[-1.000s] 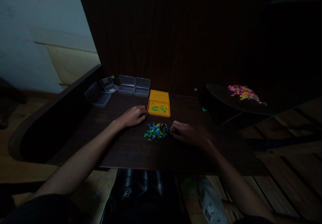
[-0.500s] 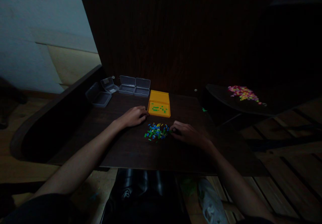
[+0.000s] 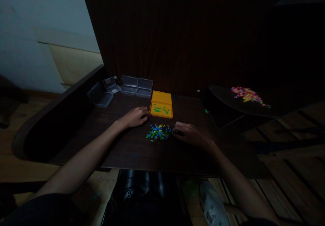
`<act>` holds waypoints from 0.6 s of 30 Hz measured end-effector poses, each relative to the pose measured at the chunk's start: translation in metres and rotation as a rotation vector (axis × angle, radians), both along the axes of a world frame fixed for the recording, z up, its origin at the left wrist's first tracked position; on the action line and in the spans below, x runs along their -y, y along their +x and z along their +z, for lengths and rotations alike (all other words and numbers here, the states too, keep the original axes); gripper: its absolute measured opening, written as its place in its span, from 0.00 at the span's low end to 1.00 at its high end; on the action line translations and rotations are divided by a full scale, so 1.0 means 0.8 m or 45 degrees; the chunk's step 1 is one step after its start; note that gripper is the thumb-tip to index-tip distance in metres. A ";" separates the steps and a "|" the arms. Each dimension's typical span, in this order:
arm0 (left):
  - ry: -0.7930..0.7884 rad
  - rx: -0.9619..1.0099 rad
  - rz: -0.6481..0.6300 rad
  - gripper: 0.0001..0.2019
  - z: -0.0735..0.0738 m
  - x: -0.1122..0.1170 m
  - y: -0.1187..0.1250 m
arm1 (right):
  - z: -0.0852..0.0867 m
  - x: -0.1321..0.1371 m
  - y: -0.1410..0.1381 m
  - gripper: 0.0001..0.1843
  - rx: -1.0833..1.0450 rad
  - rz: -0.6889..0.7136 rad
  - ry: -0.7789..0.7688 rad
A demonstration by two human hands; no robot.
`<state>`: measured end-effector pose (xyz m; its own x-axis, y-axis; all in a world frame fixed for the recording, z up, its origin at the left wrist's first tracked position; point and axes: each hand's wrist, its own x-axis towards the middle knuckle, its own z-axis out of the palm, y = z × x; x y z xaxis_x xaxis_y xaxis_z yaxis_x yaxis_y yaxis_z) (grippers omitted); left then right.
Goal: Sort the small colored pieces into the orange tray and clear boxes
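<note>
A shallow yellow box (image 3: 161, 97) lies on the dark table with its lid tipped back; several small green bricks (image 3: 157, 110) are spread over its floor. My left hand (image 3: 137, 116) rests at the box's left side, fingers curled and closed, tips at its front left corner. In front of the box is a loose pile of tiny blue, green, yellow and pale bricks (image 3: 158, 133). At the pile's right edge sits my right hand (image 3: 187, 132), thumb and fingers closed in a pinch. Anything between those fingertips is hidden in the dim light.
Several clear plastic boxes (image 3: 129, 89) with raised lids stand along the back left. A dark side panel (image 3: 58, 109) bounds the table's left. Pink, yellow and purple small pieces (image 3: 247, 95) lie heaped on a dark surface at right. One green bit (image 3: 207, 111) lies near the right edge.
The view has shifted very slightly. My right fingertips have drawn together a little at the pile's edge; my left hand stays at the box corner.
</note>
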<state>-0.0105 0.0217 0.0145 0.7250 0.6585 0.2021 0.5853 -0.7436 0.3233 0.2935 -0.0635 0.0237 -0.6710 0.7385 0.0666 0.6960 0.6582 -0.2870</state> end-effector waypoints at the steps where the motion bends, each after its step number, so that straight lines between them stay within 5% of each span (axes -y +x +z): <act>1: 0.004 -0.005 0.000 0.13 0.000 0.000 0.000 | 0.001 0.001 -0.002 0.07 0.033 -0.005 0.003; 8: -0.007 -0.016 -0.005 0.13 0.002 0.000 -0.001 | 0.002 0.010 -0.014 0.03 0.249 -0.134 0.044; 18: -0.003 -0.024 0.007 0.13 0.004 0.002 0.001 | 0.008 0.000 -0.013 0.03 0.063 -0.083 0.052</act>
<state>-0.0099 0.0200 0.0176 0.7248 0.6631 0.1869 0.5955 -0.7394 0.3140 0.2827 -0.0636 0.0299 -0.6246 0.7782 0.0656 0.7505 0.6214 -0.2251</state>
